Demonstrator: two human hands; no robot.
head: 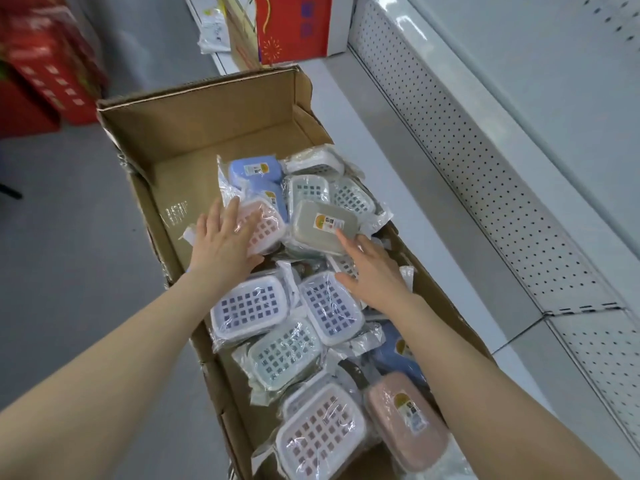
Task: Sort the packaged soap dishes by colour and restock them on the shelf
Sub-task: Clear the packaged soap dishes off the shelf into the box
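Nearest the viewer, at the near end of an open cardboard box [207, 133], lie two pink soap dishes in clear wrap: one grid side up [320, 441], one base up with a label [407, 420]. Beyond them is a pale green dish [284, 355], grid up. A blue dish [391, 351] is partly hidden under the right forearm. Next come two white-rimmed dishes with blue-violet grids [251, 308] [330, 308], side by side.

At mid-box, the left hand [221, 240] lies flat, fingers straight and spread, on a wrapped pink dish [263, 226]. The right hand [374, 271] is held palm down, fingers straight and loosely apart. Its forefinger tip lies at the near edge of a grey-green dish [323, 226], base up and labelled. Neither hand grips anything.

Farther in are two green-grid dishes [308, 190] [351, 195], a stack of blue dishes [254, 169] and a white dish [315, 161]. The far part of the box floor is bare cardboard.

All the dishes are in the box. To its right runs the white shelf [381, 150] with a perforated back panel [485, 168]. A red carton [291, 26] stands at the shelf's far end. More red cartons [45, 64] stand on the grey floor [69, 237] at far left.
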